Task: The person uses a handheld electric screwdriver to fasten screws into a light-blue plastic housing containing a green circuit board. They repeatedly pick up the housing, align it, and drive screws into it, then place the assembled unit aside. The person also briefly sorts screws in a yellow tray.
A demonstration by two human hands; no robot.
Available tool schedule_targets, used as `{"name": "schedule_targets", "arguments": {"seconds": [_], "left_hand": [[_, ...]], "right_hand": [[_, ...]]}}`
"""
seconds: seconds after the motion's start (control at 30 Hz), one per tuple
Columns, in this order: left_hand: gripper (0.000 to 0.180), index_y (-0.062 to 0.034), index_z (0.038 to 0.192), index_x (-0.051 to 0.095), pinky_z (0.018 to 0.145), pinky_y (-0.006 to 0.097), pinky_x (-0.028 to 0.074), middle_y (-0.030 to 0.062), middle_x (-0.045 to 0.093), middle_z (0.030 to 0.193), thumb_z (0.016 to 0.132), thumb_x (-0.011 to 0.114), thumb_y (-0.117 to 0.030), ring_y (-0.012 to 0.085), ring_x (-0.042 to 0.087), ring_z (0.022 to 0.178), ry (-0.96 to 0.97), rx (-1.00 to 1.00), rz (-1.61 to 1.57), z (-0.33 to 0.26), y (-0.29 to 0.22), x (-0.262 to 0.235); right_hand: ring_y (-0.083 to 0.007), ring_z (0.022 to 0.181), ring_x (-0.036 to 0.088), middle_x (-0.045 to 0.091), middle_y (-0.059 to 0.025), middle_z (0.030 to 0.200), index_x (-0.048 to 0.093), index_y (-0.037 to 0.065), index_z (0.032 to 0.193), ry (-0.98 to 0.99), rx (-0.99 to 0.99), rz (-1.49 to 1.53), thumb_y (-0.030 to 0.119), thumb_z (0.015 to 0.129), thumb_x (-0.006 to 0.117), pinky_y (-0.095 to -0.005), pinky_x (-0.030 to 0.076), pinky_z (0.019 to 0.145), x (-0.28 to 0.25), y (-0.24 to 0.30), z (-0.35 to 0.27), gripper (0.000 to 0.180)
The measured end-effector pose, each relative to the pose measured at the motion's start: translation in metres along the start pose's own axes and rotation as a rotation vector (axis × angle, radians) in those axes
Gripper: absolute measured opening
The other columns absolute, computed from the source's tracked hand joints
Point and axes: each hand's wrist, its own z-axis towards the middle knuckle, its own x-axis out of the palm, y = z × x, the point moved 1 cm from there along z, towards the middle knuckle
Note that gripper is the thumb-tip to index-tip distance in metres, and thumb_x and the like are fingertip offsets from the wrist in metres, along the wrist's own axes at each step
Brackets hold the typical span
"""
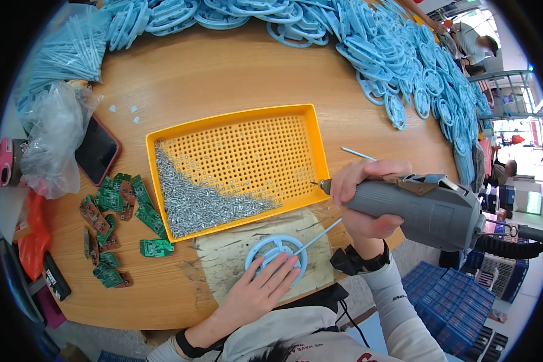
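1. Pale blue round plastic frame (271,253) is by the brown wooden table (223,72)'s near edge; probably light, stiff, a bit slick, so I'd grab the rim
2. Left hand (253,297) lies flat on it, fingers slightly apart; right hand (363,224) has fingers clamped round a grey electric screwdriver (425,214)
3. Yellow perforated plastic tray (317,139) has silver metal screws (199,208) heaped toward its near-left corner

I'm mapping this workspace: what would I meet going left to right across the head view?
Red plastic bag, circuit boards, light-blue ring-shaped part, grey power tool.
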Motion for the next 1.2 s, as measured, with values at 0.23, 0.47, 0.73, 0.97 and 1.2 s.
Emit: {"name": "schedule_targets", "arguments": {"seconds": [0.23, 0.47, 0.73, 0.97, 1.2], "left_hand": [[0.045, -0.0069, 0.123, 0.058, 0.102, 0.045, 0.036, 0.0080, 0.052, 0.133, 0.082, 0.065, -0.026, 0.0244, 0.048, 0.123, -0.008, 0.008, 0.007, 0.003, 0.001, -0.002], [0.046, -0.0033, 0.131, 0.051, 0.108, 0.041, 0.030, 0.0094, 0.046, 0.140, 0.087, 0.047, -0.015, 0.0213, 0.041, 0.131, 0.023, -0.023, 0.013, 0.000, -0.004, -0.003], [0.041, -0.0032, 0.123, 0.058, 0.106, 0.037, 0.034, 0.0084, 0.055, 0.131, 0.083, 0.051, -0.012, 0.0218, 0.050, 0.124, -0.051, 0.044, 0.107, 0.000, -0.006, -0.004], [0.039, -0.0022, 0.120, 0.059, 0.107, 0.038, 0.034, 0.0102, 0.055, 0.131, 0.083, 0.051, -0.012, 0.0235, 0.049, 0.126, -0.082, 0.053, 0.095, -0.002, -0.005, 0.001], [0.046, 0.0018, 0.128, 0.053, 0.111, 0.038, 0.029, 0.0120, 0.048, 0.137, 0.084, 0.049, -0.013, 0.0230, 0.041, 0.132, -0.048, 0.053, 0.068, -0.005, -0.004, 0.002]], "right_hand": [[-0.0139, 0.047, 0.048, 0.049, -0.0046, 0.063, 0.039, 0.007, 0.106, 0.004, 0.042, -0.026, 0.076, 0.075, 0.053, -0.0270, 0.043, 0.046, 0.000, -0.004, -0.001, 0.077], [-0.0165, 0.053, 0.051, 0.050, -0.0061, 0.066, 0.039, 0.006, 0.108, 0.114, 0.098, -0.134, 0.074, 0.075, 0.055, -0.0292, 0.043, 0.050, 0.004, 0.000, -0.010, 0.077], [-0.0166, 0.046, 0.047, 0.048, -0.0059, 0.062, 0.041, 0.005, 0.111, 0.037, -0.166, 0.125, 0.071, 0.079, 0.053, -0.0303, 0.041, 0.043, -0.003, 0.009, 0.000, 0.075], [-0.0216, 0.049, 0.056, 0.055, -0.0091, 0.062, 0.041, 0.000, 0.109, 0.311, -0.124, 0.295, 0.062, 0.078, 0.064, -0.0322, 0.047, 0.044, 0.018, 0.052, -0.037, 0.073], [-0.0234, 0.049, 0.056, 0.056, -0.0098, 0.063, 0.045, -0.002, 0.109, 0.358, -0.088, 0.273, 0.062, 0.076, 0.065, -0.0325, 0.047, 0.045, 0.026, 0.048, -0.058, 0.075]]}}
